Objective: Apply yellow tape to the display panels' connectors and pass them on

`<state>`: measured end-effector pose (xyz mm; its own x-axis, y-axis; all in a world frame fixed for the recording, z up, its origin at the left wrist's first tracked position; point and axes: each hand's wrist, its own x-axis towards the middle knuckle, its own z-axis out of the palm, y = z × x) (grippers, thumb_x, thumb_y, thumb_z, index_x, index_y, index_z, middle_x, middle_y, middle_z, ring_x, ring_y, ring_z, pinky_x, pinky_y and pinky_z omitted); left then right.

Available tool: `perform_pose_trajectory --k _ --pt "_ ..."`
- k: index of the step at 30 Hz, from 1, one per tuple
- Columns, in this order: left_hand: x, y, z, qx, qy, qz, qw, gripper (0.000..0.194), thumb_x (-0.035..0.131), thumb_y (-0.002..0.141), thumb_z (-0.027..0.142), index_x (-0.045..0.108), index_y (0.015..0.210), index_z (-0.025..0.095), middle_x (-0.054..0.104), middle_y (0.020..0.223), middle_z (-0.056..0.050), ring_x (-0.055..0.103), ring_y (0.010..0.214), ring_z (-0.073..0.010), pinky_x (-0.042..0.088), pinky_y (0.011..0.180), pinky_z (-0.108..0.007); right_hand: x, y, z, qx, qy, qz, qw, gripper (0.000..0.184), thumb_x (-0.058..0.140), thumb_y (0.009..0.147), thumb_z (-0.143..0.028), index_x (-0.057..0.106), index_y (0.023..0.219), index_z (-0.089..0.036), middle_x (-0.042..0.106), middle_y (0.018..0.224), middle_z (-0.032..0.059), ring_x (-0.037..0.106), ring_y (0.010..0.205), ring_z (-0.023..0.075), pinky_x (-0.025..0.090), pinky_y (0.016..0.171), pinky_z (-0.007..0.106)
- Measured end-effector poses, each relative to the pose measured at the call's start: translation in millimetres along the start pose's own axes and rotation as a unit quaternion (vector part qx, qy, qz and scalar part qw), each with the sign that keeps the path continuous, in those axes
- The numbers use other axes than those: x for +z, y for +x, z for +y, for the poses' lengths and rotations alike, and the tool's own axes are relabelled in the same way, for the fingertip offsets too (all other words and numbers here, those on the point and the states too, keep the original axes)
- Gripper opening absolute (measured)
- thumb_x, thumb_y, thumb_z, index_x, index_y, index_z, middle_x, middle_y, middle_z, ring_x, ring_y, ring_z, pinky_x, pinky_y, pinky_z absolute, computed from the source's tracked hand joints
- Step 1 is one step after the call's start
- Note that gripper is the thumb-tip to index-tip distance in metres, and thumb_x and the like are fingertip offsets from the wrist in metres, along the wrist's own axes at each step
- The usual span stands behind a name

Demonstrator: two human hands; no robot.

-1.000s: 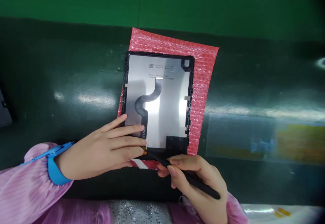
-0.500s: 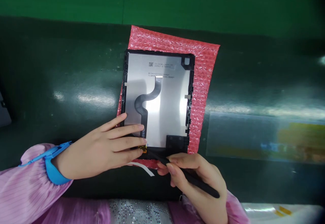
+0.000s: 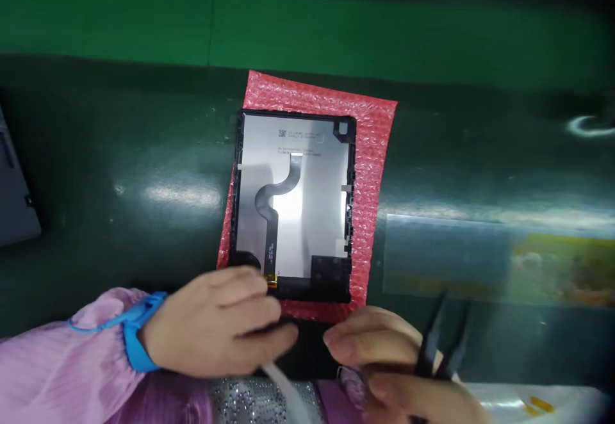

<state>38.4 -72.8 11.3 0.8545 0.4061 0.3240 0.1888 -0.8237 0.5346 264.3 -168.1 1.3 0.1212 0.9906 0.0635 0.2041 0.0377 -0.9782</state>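
A dark, glossy green counter (image 3: 120,244) spans the view. Near its middle a tablet display assembly (image 3: 317,219) lies face down on pink bubble wrap (image 3: 369,200), its silvery rear bare. A dark ribbon cable (image 3: 271,232) winds in an S-curve down that rear to a golden tab (image 3: 271,280) by the lower edge; whether that end is fastened cannot be told. The left hand (image 3: 216,321), a blue wristband (image 3: 137,341) on its wrist, is curled at the lower left corner, its grip apparently pinching a white strip (image 3: 286,389) that hangs clear of the assembly. By the look of it, the strip is off and the cable laid out, while the rear is not yet covered. The right hand (image 3: 384,341), below the lower right corner, has black tweezers (image 3: 429,345) in its grip, their tips spread and away from the assembly.
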Motion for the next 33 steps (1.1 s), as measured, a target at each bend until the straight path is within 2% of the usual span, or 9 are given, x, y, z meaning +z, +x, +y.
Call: perform_pose_trajectory --k 2,4,6,9,12,14,17,21,33 --pt "8.6 -3 13 0.013 -0.038 0.013 0.999 0.022 0.045 0.099 0.021 0.067 0.096 0.018 0.056 0.067 0.002 0.049 0.064 -0.0164 0.042 0.062 -0.034 11 10 -9 -0.138 -0.012 -0.029 0.99 0.025 0.062 0.095 -0.042 0.056 0.072 -0.032 0.078 0.069 -0.0042 0.072 0.056 0.0197 0.059 0.054 0.036" --pt "14.8 -6 20 0.013 -0.061 0.006 0.998 0.032 0.04 0.101 0.023 0.063 0.08 0.018 0.052 0.061 0.002 0.044 0.058 -0.0159 0.034 0.056 -0.035 20 18 -18 -0.179 -0.012 -0.084 0.98 0.023 0.065 0.095 -0.032 0.054 0.074 -0.03 0.079 0.073 -0.0059 0.073 0.058 0.0173 0.059 0.058 0.035" --pt "16.6 -6 20 -0.002 -0.084 0.005 0.996 0.037 0.036 0.103 0.025 0.06 0.075 0.018 0.053 0.06 0.001 0.044 0.058 -0.0162 0.033 0.057 -0.035 25 25 -25 -0.133 0.018 -0.134 0.982 0.027 0.07 0.091 -0.027 0.05 0.073 -0.027 0.08 0.075 -0.0068 0.073 0.061 0.0163 0.059 0.065 0.036" --pt "13.7 -6 15 -0.038 -0.1 0.001 0.994 0.032 0.035 0.104 0.026 0.063 0.094 0.016 0.058 0.063 0.001 0.048 0.06 -0.0167 0.036 0.061 -0.035 23 34 -33 -0.054 0.081 -0.147 0.984 0.033 0.072 0.089 -0.021 0.044 0.073 -0.026 0.079 0.075 -0.0048 0.071 0.063 0.0166 0.058 0.068 0.037" --pt "8.9 -8 6 -0.044 -0.058 0.007 0.997 0.025 0.041 0.102 0.024 0.064 0.104 0.014 0.062 0.066 0.002 0.052 0.064 -0.0163 0.04 0.068 -0.033 19 52 -38 0.015 0.092 -0.103 0.99 0.036 0.071 0.088 -0.017 0.04 0.073 -0.026 0.075 0.076 -0.0026 0.068 0.065 0.0162 0.055 0.061 0.031" --pt "4.8 -9 -1 -0.037 -0.026 0.015 0.999 0.022 0.044 0.1 0.021 0.065 0.1 0.015 0.062 0.066 0.002 0.052 0.064 -0.0154 0.039 0.068 -0.032 19 70 -37 0.047 0.034 -0.074 0.996 0.038 0.072 0.086 -0.016 0.038 0.072 -0.026 0.07 0.074 -0.0025 0.067 0.066 0.0155 0.054 0.06 0.028" --pt "-4.2 -8 -14 -0.047 0.014 0.021 0.999 0.023 0.044 0.1 0.016 0.067 0.1 0.015 0.061 0.067 0.002 0.051 0.065 -0.0147 0.035 0.065 -0.031 27 95 -28 0.058 -0.064 -0.096 0.992 0.038 0.074 0.083 -0.02 0.038 0.072 -0.025 0.066 0.071 -0.0034 0.064 0.064 0.0141 0.052 0.062 0.027" --pt "-16.0 -6 -30 -0.082 0.062 0.017 0.995 0.027 0.041 0.101 0.018 0.068 0.106 0.015 0.063 0.074 -0.001 0.052 0.071 -0.0172 0.035 0.067 -0.032 41 115 -13 0.058 -0.083 -0.114 0.988 0.037 0.071 0.084 -0.026 0.036 0.073 -0.026 0.065 0.072 -0.0039 0.065 0.069 0.0149 0.051 0.067 0.03" --pt "-14.4 -5 -38 -0.165 0.1 0.008 0.981 0.03 0.044 0.099 0.022 0.064 0.121 0.02 0.056 0.09 -0.007 0.049 0.084 -0.0236 0.039 0.074 -0.036 47 125 -7 0.065 -0.105 -0.115 0.986 0.039 0.072 0.085 -0.026 0.034 0.074 -0.026 0.066 0.074 -0.0038 0.066 0.073 0.016 0.047 0.07 0.031"
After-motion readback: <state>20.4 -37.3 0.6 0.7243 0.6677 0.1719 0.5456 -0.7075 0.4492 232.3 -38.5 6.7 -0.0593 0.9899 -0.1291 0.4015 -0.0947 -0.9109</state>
